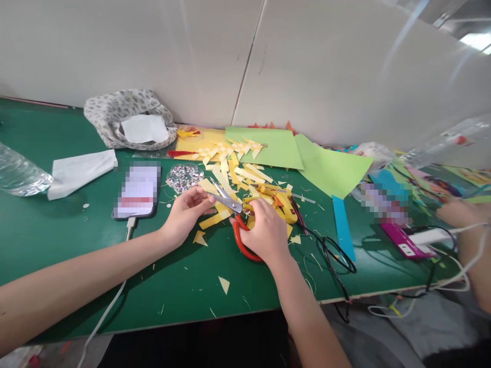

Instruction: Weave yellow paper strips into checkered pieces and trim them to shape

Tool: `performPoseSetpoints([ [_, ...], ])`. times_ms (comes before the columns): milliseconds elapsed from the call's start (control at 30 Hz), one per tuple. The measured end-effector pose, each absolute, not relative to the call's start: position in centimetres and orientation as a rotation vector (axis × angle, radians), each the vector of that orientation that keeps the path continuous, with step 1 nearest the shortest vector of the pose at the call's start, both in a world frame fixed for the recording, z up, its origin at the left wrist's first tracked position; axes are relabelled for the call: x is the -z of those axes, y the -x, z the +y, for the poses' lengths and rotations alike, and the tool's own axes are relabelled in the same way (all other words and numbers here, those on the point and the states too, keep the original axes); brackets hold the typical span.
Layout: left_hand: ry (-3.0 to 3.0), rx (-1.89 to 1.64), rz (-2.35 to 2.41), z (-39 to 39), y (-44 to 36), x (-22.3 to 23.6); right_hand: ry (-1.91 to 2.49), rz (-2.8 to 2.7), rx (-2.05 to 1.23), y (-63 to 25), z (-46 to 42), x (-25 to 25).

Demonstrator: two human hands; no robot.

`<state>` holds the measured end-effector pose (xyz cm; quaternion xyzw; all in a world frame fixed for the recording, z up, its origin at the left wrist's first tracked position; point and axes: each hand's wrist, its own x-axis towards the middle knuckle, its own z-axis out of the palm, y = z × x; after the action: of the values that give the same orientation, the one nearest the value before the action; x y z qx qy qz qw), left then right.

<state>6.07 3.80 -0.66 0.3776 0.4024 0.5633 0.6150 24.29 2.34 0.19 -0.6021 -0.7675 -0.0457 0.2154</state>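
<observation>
My right hand [267, 227] is wrapped around the red handles of a pair of scissors [229, 203], whose metal blades are parted and point left. Close to the blade tips, my left hand [190, 212] has its thumb and fingers pinched together; whatever is between them is too small to make out. Beneath both hands lies a heap of pale yellow paper strips [210, 220]. Just beyond my right hand rests a yellow glue gun [286, 204], partly hidden. Behind the heap is a woven yellow paper piece [230, 148] with a red tassel.
A phone [138, 191] with a cable and a round case of small beads [185, 177] lie left of the heap. Green paper sheets [264, 145] lie behind. On the right are a blue strip [343, 227], black cord, a magenta power strip [406, 243] and another person's arm [470, 245].
</observation>
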Motion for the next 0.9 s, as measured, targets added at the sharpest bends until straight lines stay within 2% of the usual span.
performPoseSetpoints([
  [900, -0.804, -1.161, 0.76, 4.0, -5.74, 1.34, 1.676, -2.109, -0.013, -24.11, 2.14, -0.47],
])
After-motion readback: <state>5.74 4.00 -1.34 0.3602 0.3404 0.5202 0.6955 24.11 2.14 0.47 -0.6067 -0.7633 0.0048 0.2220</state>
